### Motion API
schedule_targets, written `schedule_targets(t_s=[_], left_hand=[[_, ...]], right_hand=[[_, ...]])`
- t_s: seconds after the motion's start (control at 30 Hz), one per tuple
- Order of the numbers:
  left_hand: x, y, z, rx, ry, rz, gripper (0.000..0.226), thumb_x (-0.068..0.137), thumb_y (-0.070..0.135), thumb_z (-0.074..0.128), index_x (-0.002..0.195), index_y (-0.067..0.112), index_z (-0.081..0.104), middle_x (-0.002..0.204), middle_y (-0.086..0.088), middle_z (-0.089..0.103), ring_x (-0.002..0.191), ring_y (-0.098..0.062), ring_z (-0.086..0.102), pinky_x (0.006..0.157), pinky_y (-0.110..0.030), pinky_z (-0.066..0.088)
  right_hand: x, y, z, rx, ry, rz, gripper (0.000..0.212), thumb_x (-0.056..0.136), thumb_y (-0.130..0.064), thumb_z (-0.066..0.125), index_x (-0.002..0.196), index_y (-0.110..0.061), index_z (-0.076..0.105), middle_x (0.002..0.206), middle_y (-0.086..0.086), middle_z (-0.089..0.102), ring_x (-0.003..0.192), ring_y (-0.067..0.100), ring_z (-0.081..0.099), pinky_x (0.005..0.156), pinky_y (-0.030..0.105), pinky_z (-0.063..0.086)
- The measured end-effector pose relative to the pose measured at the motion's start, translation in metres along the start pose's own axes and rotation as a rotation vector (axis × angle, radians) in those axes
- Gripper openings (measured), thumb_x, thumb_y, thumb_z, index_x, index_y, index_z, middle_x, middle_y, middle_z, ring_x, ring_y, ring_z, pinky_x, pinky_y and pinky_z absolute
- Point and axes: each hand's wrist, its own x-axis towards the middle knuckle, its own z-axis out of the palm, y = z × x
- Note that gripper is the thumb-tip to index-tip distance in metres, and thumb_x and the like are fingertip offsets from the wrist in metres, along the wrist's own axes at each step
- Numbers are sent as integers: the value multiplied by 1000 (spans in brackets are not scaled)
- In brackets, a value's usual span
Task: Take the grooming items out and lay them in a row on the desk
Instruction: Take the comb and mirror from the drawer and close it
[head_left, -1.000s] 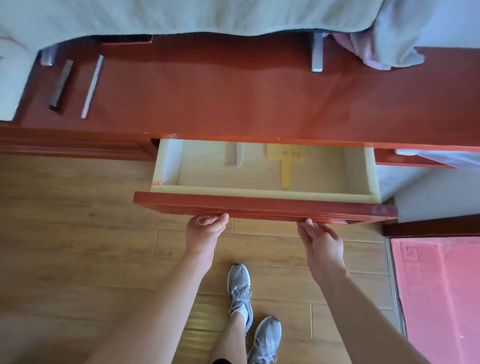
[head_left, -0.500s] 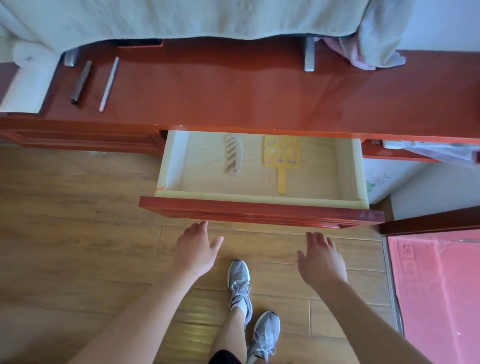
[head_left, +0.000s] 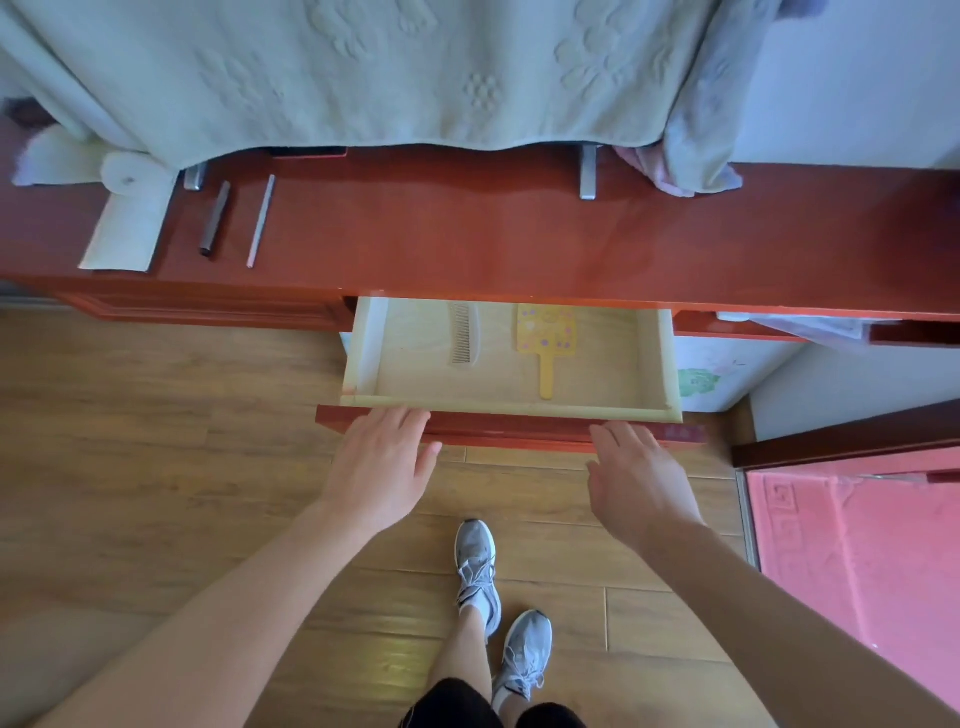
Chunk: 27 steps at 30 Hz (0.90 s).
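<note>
The desk drawer (head_left: 644, 358) stands pulled out below the red desk top (head_left: 467, 239). Inside it lie a beige comb (head_left: 464, 333) on the left and a yellow paddle-shaped hand mirror (head_left: 545, 338) with coloured dots on the right. My left hand (head_left: 382, 467) hovers with relaxed fingers over the drawer's red front, near its left end. My right hand (head_left: 636, 483) is spread flat just in front of the drawer's right part. Neither hand holds anything.
On the desk's left part lie a dark tube (head_left: 215, 218), a thin silver stick (head_left: 261, 221) and a white paper roll (head_left: 130, 218). A pale green cloth (head_left: 363, 73) hangs over the back. My feet (head_left: 498, 603) stand on wooden floor; a pink mat (head_left: 857, 561) is at right.
Both hands let go of the drawer front after pulling it out, then rose toward it with the fingers spread. The view tilted up, showing more of the desk top.
</note>
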Motion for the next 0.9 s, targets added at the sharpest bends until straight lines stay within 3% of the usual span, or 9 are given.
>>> schedule_targets(t_s=[0.13, 0.27, 0.43, 0.57, 0.73, 0.9], left_hand=[[36, -4, -21, -21, 47, 14, 36, 97, 39, 51, 119, 11, 60, 108, -2, 65, 97, -23, 61, 84, -39, 52], [81, -5, -15, -60, 16, 8, 38, 97, 39, 49, 120, 10, 57, 110, -4, 64, 99, -23, 61, 83, -39, 53], [130, -4, 15, -143, -59, -26, 38, 98, 40, 48, 122, 12, 55, 111, -4, 60, 100, -23, 58, 81, -37, 52], [161, -5, 42, -182, -111, -91, 39, 95, 42, 52, 123, 14, 53, 112, -5, 59, 102, -27, 58, 80, -40, 50], [179, -2, 66, -163, -133, -131, 62, 89, 47, 61, 136, 10, 44, 120, -14, 54, 103, -35, 57, 79, -42, 50], [184, -4, 76, -204, -125, -165, 65, 83, 39, 70, 136, 10, 44, 123, -19, 54, 108, -38, 53, 88, -43, 48]], right_hand=[[35, -4, -19, 24, 37, 15, 18, 82, -13, 62, 99, -8, 60, 96, 6, 59, 84, 28, 54, 55, 31, 43], [77, -14, -22, 15, 19, 17, 19, 89, -16, 55, 105, -6, 60, 102, 9, 60, 91, 28, 54, 69, 32, 44], [124, -19, -1, 141, -21, 112, 35, 93, -25, 50, 125, -10, 53, 119, 7, 55, 107, 27, 51, 81, 33, 44], [149, -18, 20, 189, -65, 166, 35, 92, -27, 53, 123, -10, 54, 117, 10, 57, 105, 29, 53, 81, 35, 45], [163, -16, 42, 217, -110, 224, 37, 87, -28, 60, 119, -9, 57, 111, 12, 59, 100, 33, 55, 78, 36, 46], [173, -15, 50, 210, -177, 244, 43, 83, -30, 66, 120, -10, 56, 118, 12, 53, 99, 35, 56, 78, 37, 47]])
